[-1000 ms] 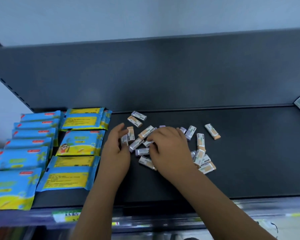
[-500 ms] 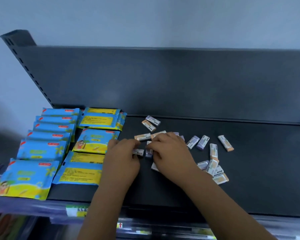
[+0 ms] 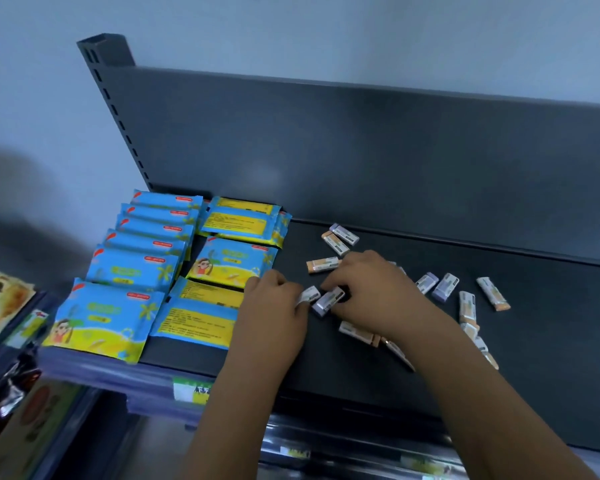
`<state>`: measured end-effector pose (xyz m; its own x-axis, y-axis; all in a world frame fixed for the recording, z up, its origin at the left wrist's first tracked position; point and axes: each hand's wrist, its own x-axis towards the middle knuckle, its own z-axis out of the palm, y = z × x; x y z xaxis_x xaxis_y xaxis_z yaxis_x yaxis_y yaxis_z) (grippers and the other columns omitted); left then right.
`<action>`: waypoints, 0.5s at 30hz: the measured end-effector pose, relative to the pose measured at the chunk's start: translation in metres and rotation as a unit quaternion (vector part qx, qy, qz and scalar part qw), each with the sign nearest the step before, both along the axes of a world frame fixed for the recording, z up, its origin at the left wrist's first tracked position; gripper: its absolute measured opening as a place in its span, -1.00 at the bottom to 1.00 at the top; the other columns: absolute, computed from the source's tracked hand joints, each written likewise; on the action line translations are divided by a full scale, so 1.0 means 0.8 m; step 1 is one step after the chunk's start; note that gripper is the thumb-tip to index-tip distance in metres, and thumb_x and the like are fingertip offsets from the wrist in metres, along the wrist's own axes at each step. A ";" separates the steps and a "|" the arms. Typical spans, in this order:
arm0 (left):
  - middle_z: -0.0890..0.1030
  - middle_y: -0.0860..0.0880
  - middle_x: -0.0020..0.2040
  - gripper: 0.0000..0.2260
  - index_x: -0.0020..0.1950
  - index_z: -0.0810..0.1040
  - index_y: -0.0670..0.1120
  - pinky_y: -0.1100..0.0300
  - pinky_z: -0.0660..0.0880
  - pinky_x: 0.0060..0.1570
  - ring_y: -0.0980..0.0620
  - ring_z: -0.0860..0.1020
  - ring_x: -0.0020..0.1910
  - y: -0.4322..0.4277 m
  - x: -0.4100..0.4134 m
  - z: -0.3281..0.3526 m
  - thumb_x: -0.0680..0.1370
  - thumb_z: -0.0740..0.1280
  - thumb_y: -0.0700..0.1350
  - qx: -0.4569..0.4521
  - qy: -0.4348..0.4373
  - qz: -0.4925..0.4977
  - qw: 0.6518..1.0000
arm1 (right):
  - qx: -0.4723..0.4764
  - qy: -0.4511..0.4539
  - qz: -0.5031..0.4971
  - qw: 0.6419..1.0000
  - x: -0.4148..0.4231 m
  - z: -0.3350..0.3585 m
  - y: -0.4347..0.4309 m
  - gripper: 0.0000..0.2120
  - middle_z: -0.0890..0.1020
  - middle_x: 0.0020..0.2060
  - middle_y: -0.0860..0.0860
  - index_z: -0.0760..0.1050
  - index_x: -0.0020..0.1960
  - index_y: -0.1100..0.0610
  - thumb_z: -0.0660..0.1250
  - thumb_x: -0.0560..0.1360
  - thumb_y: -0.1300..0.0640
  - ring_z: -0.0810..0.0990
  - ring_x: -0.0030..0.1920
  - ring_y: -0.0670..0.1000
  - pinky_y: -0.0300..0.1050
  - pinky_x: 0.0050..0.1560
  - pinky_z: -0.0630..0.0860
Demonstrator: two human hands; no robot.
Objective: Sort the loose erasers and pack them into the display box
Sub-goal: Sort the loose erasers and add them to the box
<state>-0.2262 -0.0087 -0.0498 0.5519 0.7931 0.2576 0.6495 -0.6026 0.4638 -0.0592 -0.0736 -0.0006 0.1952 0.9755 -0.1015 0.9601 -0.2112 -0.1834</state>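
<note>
Several small wrapped erasers, orange and purple, lie scattered on the dark shelf point(image 3: 551, 358). My left hand point(image 3: 274, 306) pinches a white-wrapped eraser point(image 3: 309, 294) at its fingertips. My right hand point(image 3: 374, 289) grips a purple eraser point(image 3: 328, 301) right beside it; the two erasers touch end to end. An orange eraser point(image 3: 323, 264) lies just behind my hands, and two more erasers point(image 3: 340, 239) sit near the shelf's back. Others lie to the right point(image 3: 445, 287) and under my right wrist point(image 3: 357, 332). No display box is in view.
Blue and yellow packets point(image 3: 132, 271) fill the shelf's left part in rows, close to my left hand. The grey back panel point(image 3: 361, 150) rises behind. Price labels point(image 3: 191, 391) line the shelf's front edge. Other goods point(image 3: 0, 299) sit lower left.
My hands have come together over the pile's left side and each has taken up an eraser. The camera view has swung left and down.
</note>
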 end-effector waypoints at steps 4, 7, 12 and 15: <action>0.47 -0.05 -0.02 -0.85 -0.02 0.58 -0.06 0.05 0.42 -0.01 -0.10 0.38 0.04 -0.004 0.001 0.014 0.58 0.33 0.01 0.019 0.056 -0.003 0.998 | 0.021 -0.017 0.010 1.000 -0.002 -0.002 0.001 -0.67 0.55 0.10 -0.13 0.59 0.24 -0.27 0.38 0.49 -0.07 0.42 0.18 0.02 -0.02 0.07 0.47; 0.47 -0.03 0.04 -0.83 0.03 0.56 -0.03 0.05 0.48 -0.06 -0.09 0.39 0.10 0.001 0.003 0.021 0.60 0.30 0.05 0.016 0.083 -0.005 0.996 | 0.047 -0.009 0.017 0.999 0.001 -0.007 0.001 -0.70 0.54 0.13 -0.17 0.60 0.23 -0.23 0.38 0.51 -0.05 0.42 0.18 0.00 -0.03 0.07 0.46; 0.48 -0.03 0.04 -0.83 0.10 0.59 -0.01 0.00 0.52 -0.05 -0.08 0.41 0.08 0.011 0.001 0.019 0.58 0.32 0.02 0.002 0.081 -0.018 0.997 | 0.060 0.016 0.045 0.997 0.002 -0.002 -0.011 -0.58 0.62 -0.05 -0.17 0.67 -0.01 -0.11 0.18 0.42 -0.31 0.50 0.10 -0.05 -0.01 0.07 0.50; 0.52 0.01 -0.03 -0.87 0.06 0.59 0.01 0.02 0.49 -0.11 -0.06 0.41 0.06 0.007 -0.003 0.024 0.57 0.30 -0.01 0.005 0.069 -0.021 0.997 | 0.148 0.072 0.041 0.986 0.001 -0.003 -0.024 -0.79 0.66 -0.15 -0.15 0.68 -0.07 -0.05 0.38 0.41 -0.13 0.60 0.00 -0.05 0.03 0.02 0.55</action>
<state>-0.2283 -0.0032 -0.0303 0.6158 0.7660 0.1842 0.6808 -0.6351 0.3649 -0.0588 -0.0928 -0.0028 0.1185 0.9786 0.1683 0.9309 -0.0505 -0.3617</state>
